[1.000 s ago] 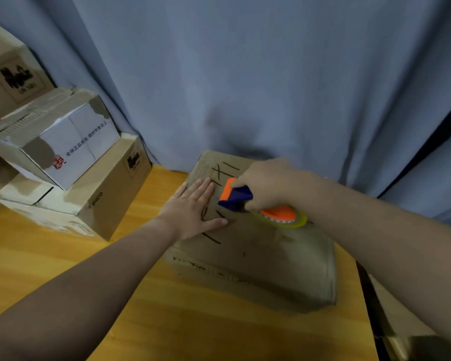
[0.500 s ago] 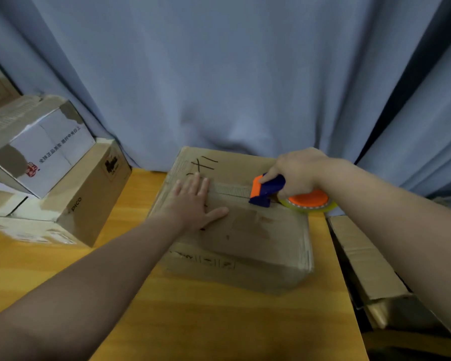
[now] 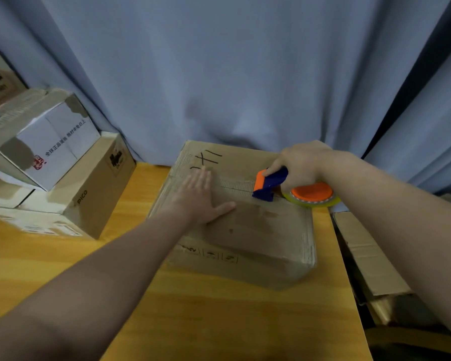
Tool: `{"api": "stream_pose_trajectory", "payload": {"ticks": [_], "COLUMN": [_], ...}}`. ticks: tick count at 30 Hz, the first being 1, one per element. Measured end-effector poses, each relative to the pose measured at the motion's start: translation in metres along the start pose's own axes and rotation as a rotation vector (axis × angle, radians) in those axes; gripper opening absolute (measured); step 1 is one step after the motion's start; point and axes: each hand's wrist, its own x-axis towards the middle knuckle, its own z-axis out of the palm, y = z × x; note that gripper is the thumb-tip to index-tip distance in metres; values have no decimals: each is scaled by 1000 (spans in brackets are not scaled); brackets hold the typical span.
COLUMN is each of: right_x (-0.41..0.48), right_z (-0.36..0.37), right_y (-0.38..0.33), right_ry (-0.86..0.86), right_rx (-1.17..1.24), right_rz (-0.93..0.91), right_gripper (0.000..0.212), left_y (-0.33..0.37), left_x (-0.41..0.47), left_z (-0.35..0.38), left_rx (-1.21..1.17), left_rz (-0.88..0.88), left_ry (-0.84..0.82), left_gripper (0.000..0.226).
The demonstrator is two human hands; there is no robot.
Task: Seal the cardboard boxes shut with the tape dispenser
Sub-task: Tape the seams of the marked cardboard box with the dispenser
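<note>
A brown cardboard box with black handwriting lies on the wooden table, its flaps down. My left hand presses flat on the left part of its top, fingers straight. My right hand grips the tape dispenser, blue and orange with a yellowish tape roll, at the right end of the box's middle seam. A strip of tape runs along the seam between my two hands.
Stacked cardboard boxes stand at the left of the wooden table. A blue curtain hangs right behind the box. More flattened cardboard lies beyond the table's right edge.
My right hand has pulled the dispenser rightward along the seam, from the box's left part to its right edge, leaving tape behind. My left hand has stayed pressed on the box.
</note>
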Motion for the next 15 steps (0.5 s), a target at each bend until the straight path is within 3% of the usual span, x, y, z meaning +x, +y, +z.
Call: {"api": "stream_pose_trajectory", "payload": {"ticks": [6, 15], "right_x": [5, 58], "right_z": [-9, -37], "right_y": [-5, -90], "right_ry": [-55, 112], "right_rx": [18, -55], "right_rz": [-1, -168], "right_gripper": [56, 54], "left_y": [8, -102], "left_x": [2, -14], "left_z": [7, -4], "left_rx": [-35, -39], "left_rz": [77, 4], "left_ry": [11, -55], "left_gripper": [103, 101]}}
